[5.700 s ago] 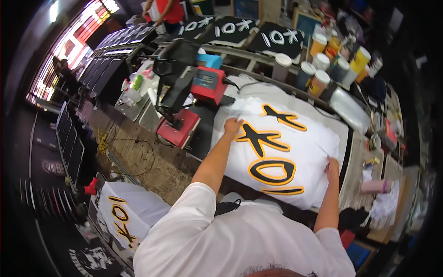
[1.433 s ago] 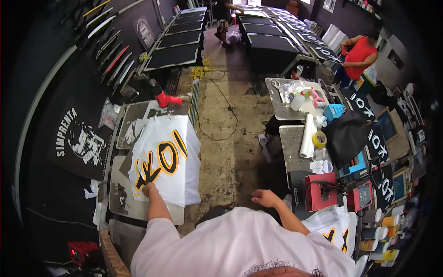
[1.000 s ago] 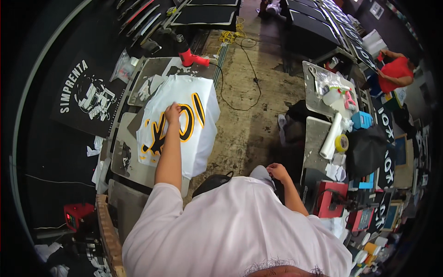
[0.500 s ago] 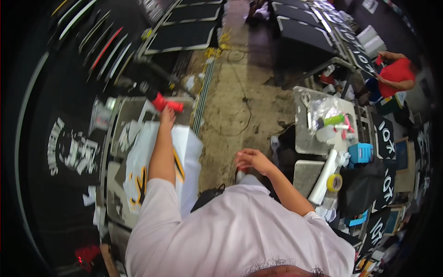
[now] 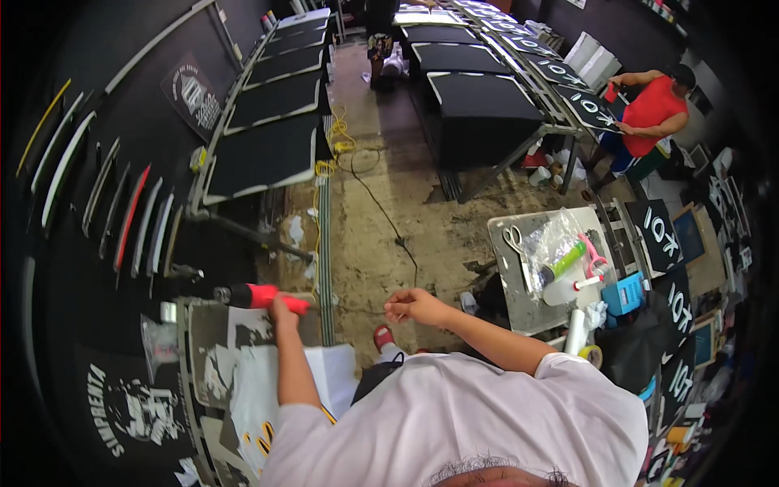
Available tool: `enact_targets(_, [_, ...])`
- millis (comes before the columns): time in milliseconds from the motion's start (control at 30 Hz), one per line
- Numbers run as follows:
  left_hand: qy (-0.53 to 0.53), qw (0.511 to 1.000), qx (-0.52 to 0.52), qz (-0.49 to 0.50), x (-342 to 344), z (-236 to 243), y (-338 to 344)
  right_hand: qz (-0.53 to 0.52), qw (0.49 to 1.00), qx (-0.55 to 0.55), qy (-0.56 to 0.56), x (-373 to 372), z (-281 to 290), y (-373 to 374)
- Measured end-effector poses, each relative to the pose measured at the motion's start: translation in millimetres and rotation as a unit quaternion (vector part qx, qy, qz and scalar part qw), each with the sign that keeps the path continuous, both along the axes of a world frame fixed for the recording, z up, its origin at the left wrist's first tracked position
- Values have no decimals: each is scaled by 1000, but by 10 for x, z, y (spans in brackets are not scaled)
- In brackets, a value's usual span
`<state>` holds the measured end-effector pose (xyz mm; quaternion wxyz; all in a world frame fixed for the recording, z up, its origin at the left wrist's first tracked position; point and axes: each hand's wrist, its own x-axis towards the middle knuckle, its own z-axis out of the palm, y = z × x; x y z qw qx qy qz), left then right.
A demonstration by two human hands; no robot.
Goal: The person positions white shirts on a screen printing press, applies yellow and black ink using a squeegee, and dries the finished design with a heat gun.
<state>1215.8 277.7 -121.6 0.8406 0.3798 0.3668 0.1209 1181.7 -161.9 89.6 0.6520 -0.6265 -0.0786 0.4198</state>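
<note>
Floor aisle (image 5: 369,252) between table edges (image 5: 505,276) — left grip (image 5: 284,308) clamped on red heat gun (image 5: 261,296), right grip (image 5: 415,307) unclear.

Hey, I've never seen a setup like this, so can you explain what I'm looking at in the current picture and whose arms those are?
There's no robot here. A wide fisheye camera worn on someone's head looks down, so the edges bend and the wearer's white sleeves fill the bottom.

The left hand is on the handle of a red and black heat gun; I can't tell whether it's lifted. The right hand is partly curled and seems to hold nothing.

Below the heat gun lies white printed fabric. The board on the right carries scissors and a clear plastic bag. Farther off stands another person in red.
</note>
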Motion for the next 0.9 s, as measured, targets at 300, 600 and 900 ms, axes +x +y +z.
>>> enact_targets(300, [-185,859,-107,-466,1179,2357,-2257,-371,920,50,-113,1175,271,406])
enact_targets(600, [-401,482,618,-474,2024,3067,-2945,-347,927,78,-118,1955,879,-435])
enact_targets(900, [-181,722,273,-609,2251,2556,-3316,-152,827,-477,-256,2274,-494,-1663])
